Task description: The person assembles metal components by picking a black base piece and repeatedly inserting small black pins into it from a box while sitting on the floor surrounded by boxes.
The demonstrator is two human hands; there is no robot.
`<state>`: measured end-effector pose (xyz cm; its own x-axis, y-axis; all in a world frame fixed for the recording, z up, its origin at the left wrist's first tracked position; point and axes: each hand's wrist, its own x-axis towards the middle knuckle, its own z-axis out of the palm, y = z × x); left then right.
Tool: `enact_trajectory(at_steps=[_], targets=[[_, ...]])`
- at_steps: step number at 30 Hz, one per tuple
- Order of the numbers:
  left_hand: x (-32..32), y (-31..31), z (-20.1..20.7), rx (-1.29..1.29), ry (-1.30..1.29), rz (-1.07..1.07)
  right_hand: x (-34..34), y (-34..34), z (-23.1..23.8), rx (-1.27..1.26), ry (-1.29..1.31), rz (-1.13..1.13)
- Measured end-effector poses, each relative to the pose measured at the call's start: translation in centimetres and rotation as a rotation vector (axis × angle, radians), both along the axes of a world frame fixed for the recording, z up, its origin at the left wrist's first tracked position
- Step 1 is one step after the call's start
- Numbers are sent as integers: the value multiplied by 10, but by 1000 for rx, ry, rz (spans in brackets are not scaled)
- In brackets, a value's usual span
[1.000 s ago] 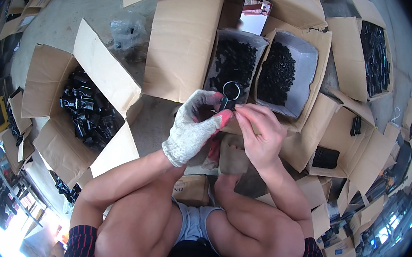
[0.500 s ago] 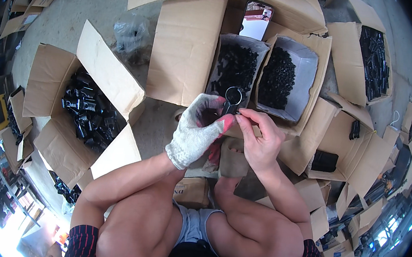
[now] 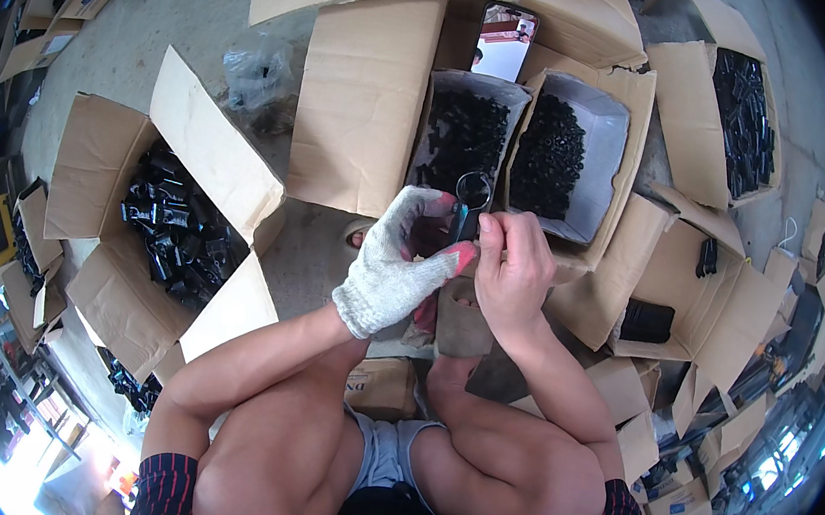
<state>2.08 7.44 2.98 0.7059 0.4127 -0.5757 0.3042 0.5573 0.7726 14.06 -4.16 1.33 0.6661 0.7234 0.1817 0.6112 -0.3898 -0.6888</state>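
Note:
My left hand (image 3: 394,261), in a pale knitted glove with red fingertips, grips a small black part with a round ring (image 3: 473,191) at its far end. The part's black body stands between the gloved thumb and fingers, its lower end hidden. My bare right hand (image 3: 513,273) is closed beside it, thumb and forefinger pinched together next to the body. Whatever is in that pinch is too small to make out. Just beyond the ring lies a grey-lined tray (image 3: 417,154) of small black pieces, with a second lined tray (image 3: 599,161) of black pieces to its right.
A phone (image 3: 505,42) leans behind the trays in an open carton (image 3: 363,102). At left, another carton (image 3: 91,158) holds shiny black parts (image 3: 179,228). A carton (image 3: 695,297) with a few black pieces stands at right, and one full of black parts (image 3: 743,121) beyond it.
My right hand has turned and shifted slightly left, its fingers curling in more against the part. The black part now stands more upright in my left hand. The view has shifted a little.

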Motion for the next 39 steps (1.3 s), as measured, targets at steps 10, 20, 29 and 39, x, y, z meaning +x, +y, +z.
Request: enact_trajectory(at_steps=[10,20,29,39], targets=[[-1,1,-10,-55,17,26,6,-14,5,-21,73,93],[-1,-12,-16,-47,11,-27,12,-23,7,-86,86,164],[10,-19,-6,-6,9,-111,1,-48,-10,-180,21,202],[20,-26,-5,-11,51,-140,4,-59,-10,-91,-13,103]])
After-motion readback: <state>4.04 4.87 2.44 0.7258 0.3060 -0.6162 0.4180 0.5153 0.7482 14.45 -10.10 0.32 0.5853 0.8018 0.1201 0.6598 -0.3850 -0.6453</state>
